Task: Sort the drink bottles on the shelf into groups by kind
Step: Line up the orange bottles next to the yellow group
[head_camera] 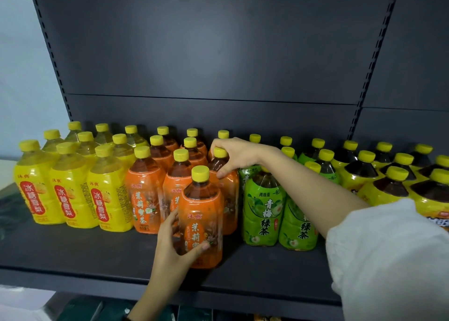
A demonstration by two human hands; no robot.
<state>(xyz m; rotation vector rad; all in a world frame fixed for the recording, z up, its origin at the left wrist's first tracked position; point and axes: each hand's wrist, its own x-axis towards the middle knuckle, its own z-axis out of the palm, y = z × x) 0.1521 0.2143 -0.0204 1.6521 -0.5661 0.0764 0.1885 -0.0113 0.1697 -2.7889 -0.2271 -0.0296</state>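
Observation:
Drink bottles with yellow caps stand in groups on the black shelf (73,252). From left to right there are yellow pear drinks (70,194), orange jasmine teas (145,194), green plum teas (263,213) and dark teas with yellow labels (386,189). One orange bottle (202,213) stands in front of its group, and my left hand (175,243) grips its lower body. My right hand (233,155) reaches over from the right and holds the neck of another orange bottle (220,165) just behind it. My right forearm hides part of the green bottles.
The shelf's dark back panel (218,53) rises behind the bottles, with slotted uprights at both sides. A front strip of the shelf lies bare before the rows. Below the shelf edge, dark packages (85,308) show on a lower level.

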